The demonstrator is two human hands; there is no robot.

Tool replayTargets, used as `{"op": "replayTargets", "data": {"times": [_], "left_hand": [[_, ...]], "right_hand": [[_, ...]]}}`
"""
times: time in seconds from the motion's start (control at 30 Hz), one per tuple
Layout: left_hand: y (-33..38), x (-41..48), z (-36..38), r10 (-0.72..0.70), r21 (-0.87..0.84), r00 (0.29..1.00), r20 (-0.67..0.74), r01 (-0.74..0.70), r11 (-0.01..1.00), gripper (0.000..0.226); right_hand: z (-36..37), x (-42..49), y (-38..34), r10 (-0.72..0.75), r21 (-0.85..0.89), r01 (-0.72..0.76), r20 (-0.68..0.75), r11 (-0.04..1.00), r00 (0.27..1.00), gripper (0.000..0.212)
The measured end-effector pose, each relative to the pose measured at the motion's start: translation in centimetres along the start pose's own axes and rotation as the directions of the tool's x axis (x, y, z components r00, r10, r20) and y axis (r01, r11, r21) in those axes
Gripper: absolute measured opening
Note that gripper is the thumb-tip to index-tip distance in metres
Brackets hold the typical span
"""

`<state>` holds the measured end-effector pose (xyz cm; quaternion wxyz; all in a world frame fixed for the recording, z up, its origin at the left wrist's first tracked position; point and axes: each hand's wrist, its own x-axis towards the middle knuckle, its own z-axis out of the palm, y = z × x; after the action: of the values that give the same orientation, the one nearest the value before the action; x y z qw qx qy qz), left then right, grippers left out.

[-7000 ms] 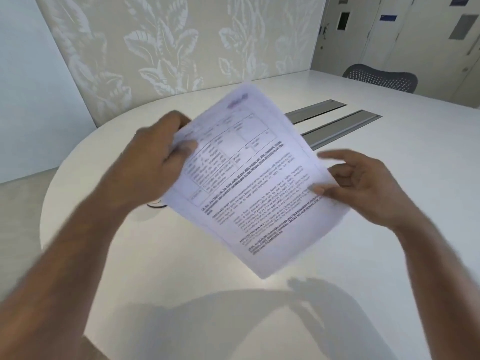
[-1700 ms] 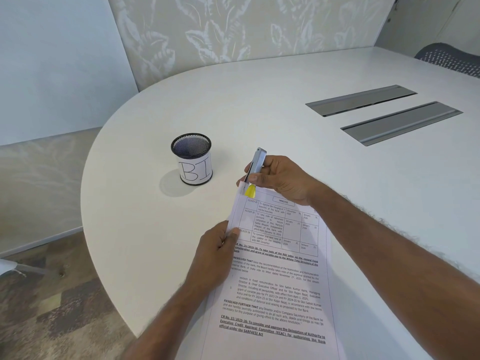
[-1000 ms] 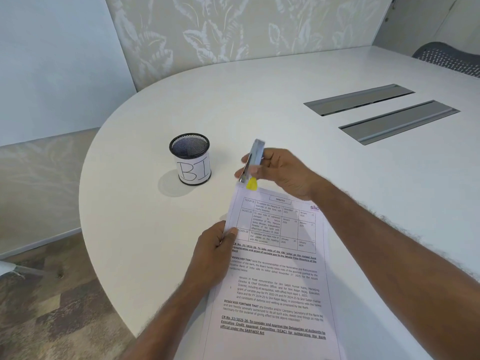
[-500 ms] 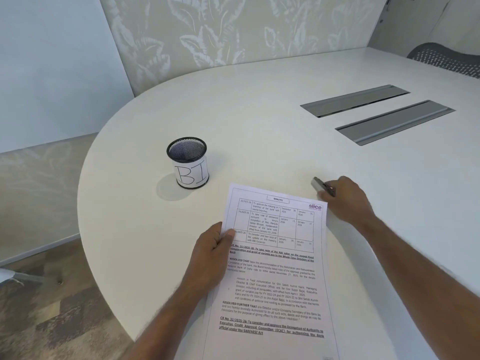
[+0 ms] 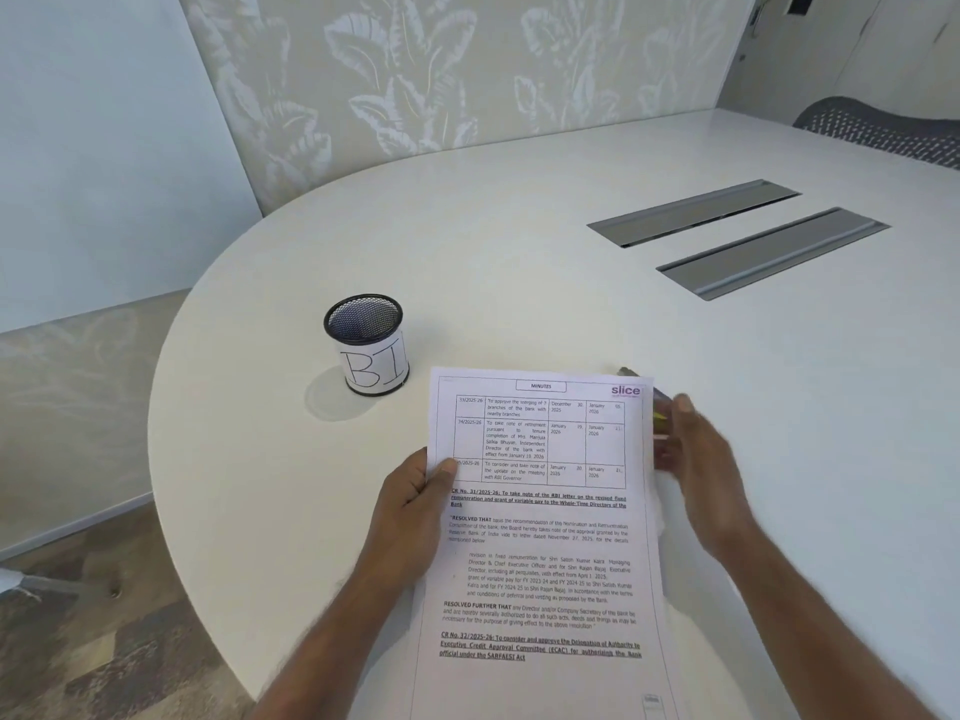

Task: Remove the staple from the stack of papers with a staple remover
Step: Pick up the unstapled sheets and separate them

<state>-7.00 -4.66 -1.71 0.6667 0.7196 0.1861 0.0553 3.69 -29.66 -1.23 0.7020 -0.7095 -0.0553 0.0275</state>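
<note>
The stack of printed papers [image 5: 545,537] is raised a little off the white table, headed "MINUTES". My left hand [image 5: 415,511] grips its left edge, thumb on top. My right hand [image 5: 696,459] is blurred at the stack's right edge, fingers spread and holding nothing. The staple remover [image 5: 652,394], grey metal with a yellow part, lies on the table just past my right fingertips. The stack's top right corner partly hides it. No staple can be made out on the papers.
A black mesh pen cup [image 5: 366,343] with a paper label stands to the left of the papers. Two grey metal cable flaps [image 5: 737,236] are set into the round white table [image 5: 519,252] at the far right. A mesh chair back [image 5: 883,129] shows behind it.
My right hand has let go of the staple remover on the table and drawn back to the papers' right edge. My left hand has lifted the stack slightly.
</note>
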Motion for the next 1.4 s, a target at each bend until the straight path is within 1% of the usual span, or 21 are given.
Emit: {"op": "replayTargets", "data": {"times": [0.03,0.1,0.13,0.2,0.3,0.47,0.6,0.67,0.7,0.73,0.77,0.8,0.83,0.87,0.9,0.93,1.0,1.1,1.2,1.3,1.4], "left_hand": [[0.2,0.0,0.1,0.013,-0.01,1.0,-0.003,-0.013,1.0,0.028],[0.5,-0.1,0.2,0.044,-0.024,0.999,-0.009,-0.044,0.999,0.028],[0.7,-0.1,0.3,0.059,-0.032,0.998,-0.013,-0.059,0.998,0.028],[1.0,-0.2,0.5,0.079,-0.046,0.997,-0.015,-0.08,0.996,0.029],[1.5,-0.4,0.4,0.104,-0.056,0.994,-0.009,-0.105,0.993,0.029],[3.8,-1.4,0.1,0.242,-0.06,0.97,-0.018,-0.242,0.968,0.029],[6.3,-2.4,0.2,0.346,-0.108,0.938,-0.027,-0.347,0.932,0.021],[7.1,-2.7,0.3,0.357,-0.124,0.934,-0.031,-0.358,0.926,0.025],[7.4,-2.9,0.5,0.351,-0.139,0.936,-0.032,-0.352,0.926,0.025],[7.7,-3.1,0.6,0.345,-0.158,0.938,-0.038,-0.347,0.925,0.024],[8.0,-3.3,0.8,0.347,-0.171,0.937,-0.047,-0.35,0.921,0.024],[8.2,-3.6,1.0,0.352,-0.182,0.934,-0.059,-0.357,0.916,0.025],[8.3,-3.8,1.3,0.363,-0.187,0.929,-0.074,-0.37,0.91,0.027],[8.4,-4.0,1.7,0.376,-0.184,0.922,-0.089,-0.386,0.904,0.028],[8.6,-4.2,2.1,0.389,-0.173,0.915,-0.106,-0.403,0.899,0.027],[8.8,-4.6,2.5,0.405,-0.159,0.906,-0.122,-0.421,0.893,0.024],[9.4,-5.5,3.7,0.451,-0.14,0.884,-0.12,-0.465,0.874,0.021],[10.3,-7.0,5.7,0.567,-0.051,0.823,-0.021,-0.568,0.822,0.028],[10.9,-8.1,7.2,0.684,0.075,0.727,0.055,-0.686,0.724,0.051],[11.3,-8.4,7.5,0.73,0.173,0.675,0.109,-0.736,0.655,0.051],[11.2,-8.6,7.4,0.762,0.259,0.637,0.119,-0.761,0.595,0.052]], "right_hand": [[0.1,-0.8,0.1,0.058,0.067,-0.064,0.101,0.996,0.993,0.046],[0.3,-2.4,0.3,0.133,0.103,-0.155,0.194,0.983,0.972,0.054],[0.5,-3.0,0.4,0.142,0.08,-0.159,0.192,0.984,0.971,0.048],[1.1,-3.8,0.2,0.127,0.043,-0.135,0.14,0.99,0.982,0.025],[1.3,-4.1,-0.5,0.116,0.056,-0.121,0.091,0.991,0.989,0.019],[0.7,-4.1,-2.8,0.061,0.124,-0.068,0.065,0.99,0.996,0.026],[0.1,-4.3,-4.8,-0.014,0.193,-0.001,0.077,0.981,0.997,0.05],[0.2,-4.3,-5.4,-0.054,0.163,0.046,0.046,0.986,0.997,0.052],[0.4,-4.4,-5.6,-0.077,0.102,0.077,-0.009,0.992,0.997,0.057],[0.7,-4.5,-5.8,-0.122,-0.024,0.12,-0.103,0.993,0.987,0.07],[0.9,-4.7,-6.2,-0.204,-0.21,0.161,-0.206,0.964,0.957,0.081],[1.1,-5.0,-6.6,-0.321,-0.392,0.197,-0.281,0.899,0.904,0.087],[1.3,-5.5,-7.2,-0.434,-0.494,0.25,-0.304,0.833,0.848,0.086],[1.8,-6.1,-7.9,-0.502,-0.526,0.311,-0.271,0.792,0.821,0.076],[2.5,-6.7,-8.5,-0.522,-0.517,0.363,-0.199,0.775,0.83,0.065],[3.4,-7.4,-9.1,-0.49,-0.464,0.391,-0.11,0.795,0.865,0.059],[5.1,-8.8,-10.3,-0.322,-0.246,0.326,0.059,0.913,0.945,0.066],[6.7,-9.8,-12.2,-0.207,0.083,0.194,0.211,0.977,0.955,0.061],[6.6,-10.0,-14.1,-0.176,0.272,0.108,0.238,0.956,0.955,0.053],[5.6,-9.6,-14.6,0.018,0.404,-0.089,0.176,0.911,0.984,0.029],[4.5,-8.9,-14.4,0.137,0.499,-0.208,0.176,0.841,0.975,0.037]]}}
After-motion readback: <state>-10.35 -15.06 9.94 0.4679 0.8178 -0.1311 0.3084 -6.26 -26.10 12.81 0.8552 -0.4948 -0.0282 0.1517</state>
